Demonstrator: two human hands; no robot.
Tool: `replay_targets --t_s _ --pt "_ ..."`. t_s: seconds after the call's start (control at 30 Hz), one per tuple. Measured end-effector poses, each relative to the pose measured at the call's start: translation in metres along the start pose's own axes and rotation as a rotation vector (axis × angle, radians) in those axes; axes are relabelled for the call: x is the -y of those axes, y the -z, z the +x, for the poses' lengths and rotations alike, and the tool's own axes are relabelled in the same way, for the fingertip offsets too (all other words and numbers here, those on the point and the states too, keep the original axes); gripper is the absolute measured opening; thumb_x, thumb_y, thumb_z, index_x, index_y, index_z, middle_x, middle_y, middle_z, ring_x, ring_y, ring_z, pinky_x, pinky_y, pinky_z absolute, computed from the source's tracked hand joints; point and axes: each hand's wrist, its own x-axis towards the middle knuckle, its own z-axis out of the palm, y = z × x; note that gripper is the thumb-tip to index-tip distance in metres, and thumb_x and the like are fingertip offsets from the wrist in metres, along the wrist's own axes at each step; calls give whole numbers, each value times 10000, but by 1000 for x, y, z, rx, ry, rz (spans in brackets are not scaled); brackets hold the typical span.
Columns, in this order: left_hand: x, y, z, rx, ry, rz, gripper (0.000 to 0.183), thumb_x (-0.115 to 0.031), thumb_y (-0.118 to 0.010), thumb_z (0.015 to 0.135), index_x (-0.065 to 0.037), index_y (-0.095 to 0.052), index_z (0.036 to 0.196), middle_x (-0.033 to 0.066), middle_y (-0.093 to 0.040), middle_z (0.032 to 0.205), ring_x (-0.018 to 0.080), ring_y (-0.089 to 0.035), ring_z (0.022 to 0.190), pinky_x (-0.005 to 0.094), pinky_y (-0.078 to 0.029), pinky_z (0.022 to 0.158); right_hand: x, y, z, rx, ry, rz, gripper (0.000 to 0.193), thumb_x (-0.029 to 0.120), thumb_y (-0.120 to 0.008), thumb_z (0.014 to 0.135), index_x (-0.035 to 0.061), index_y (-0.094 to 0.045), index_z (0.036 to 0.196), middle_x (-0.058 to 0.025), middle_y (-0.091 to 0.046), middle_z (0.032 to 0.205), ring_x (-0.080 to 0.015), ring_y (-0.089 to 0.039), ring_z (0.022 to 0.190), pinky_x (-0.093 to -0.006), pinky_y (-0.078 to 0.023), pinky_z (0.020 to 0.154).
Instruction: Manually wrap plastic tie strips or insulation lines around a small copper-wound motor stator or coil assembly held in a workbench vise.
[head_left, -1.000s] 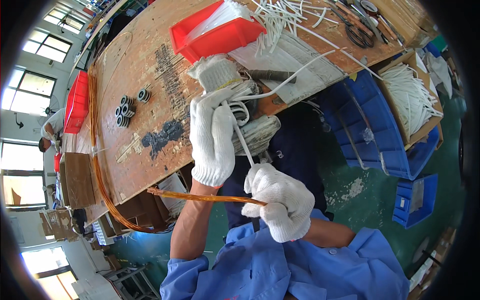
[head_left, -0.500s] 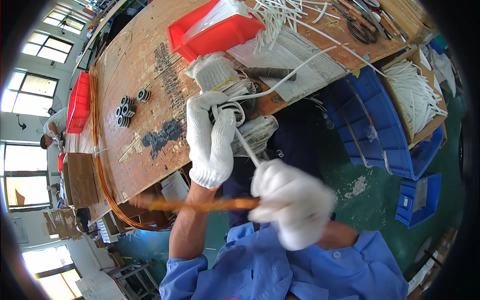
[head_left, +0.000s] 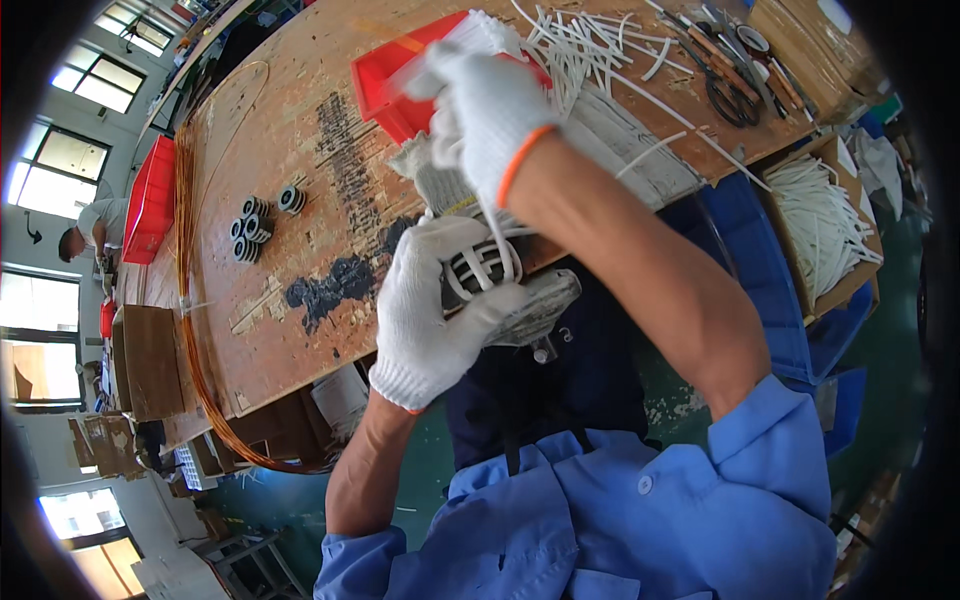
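My left hand (head_left: 425,310), in a white knit glove, is closed around a dark ring (head_left: 462,272) with white strips wrapped across it. My right hand (head_left: 492,115), gloved and blurred by motion, is raised over the red bin's near side. From its closed fingers a white strip (head_left: 488,212) runs down to the ring. A faint orange-brown streak (head_left: 392,36) shows beyond this hand, too smeared to name. Under and beside the ring are a grey cloth-wrapped piece (head_left: 545,305) and a worn knit cloth (head_left: 440,185) at the table edge.
Several dark rings (head_left: 250,228) sit on the worn wooden table (head_left: 290,130), left of centre. Beyond my hands is a red bin (head_left: 375,85). Loose white strips (head_left: 575,45) and scissors (head_left: 730,103) lie far right. Orange-brown wire (head_left: 190,340) curves along the left.
My right hand has swung from low near my body up and away, over the red bin, pulling the strip upward. My left hand still holds the ring, slightly lower and turned.
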Motion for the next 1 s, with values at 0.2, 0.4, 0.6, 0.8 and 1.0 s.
replay_targets --t_s 0.2,0.4,0.6,0.8,1.0 --pt "-4 -25 -2 -189 94 42 443 -75 -893 815 14 -652 1176 105 -669 1132 176 -657 1025 348 -544 950 11 12 -3 255 227 -550 530 505 -522 1116 66 -728 903 -39 -522 688 -142 -559 702 -511 -524 905" --pt "3 -33 -1 -274 -124 168 510 -63 -861 832 26 -621 1273 129 -634 1136 216 -644 1003 366 -542 921 52 120 -39 634 179 -1936 718 637 -502 1094 -20 -783 1026 -229 -791 965 -378 -773 950 -456 -580 928" --pt "-1 -33 -2 -292 -70 214 520 -95 -837 848 20 -650 1318 121 -623 1106 226 -637 969 366 -541 885 75 87 -53 569 883 -1778 215 254 -701 1000 58 -785 978 -159 -725 794 -360 -734 774 -471 -571 678" --pt "-20 -22 7 -183 126 96 290 -121 -797 856 14 -745 1108 111 -630 1044 233 -634 932 357 -531 859 -1 110 -139 245 1009 -1571 265 230 -741 992 65 -666 798 -158 -648 677 -364 -685 601 -465 -533 563" --pt "-15 -2 13 -21 155 -39 287 -185 -821 880 11 -747 1076 99 -634 1033 208 -618 975 342 -516 886 -36 112 -152 193 396 -1105 284 253 -718 1037 16 -741 882 -163 -703 733 -302 -708 633 -412 -530 585"
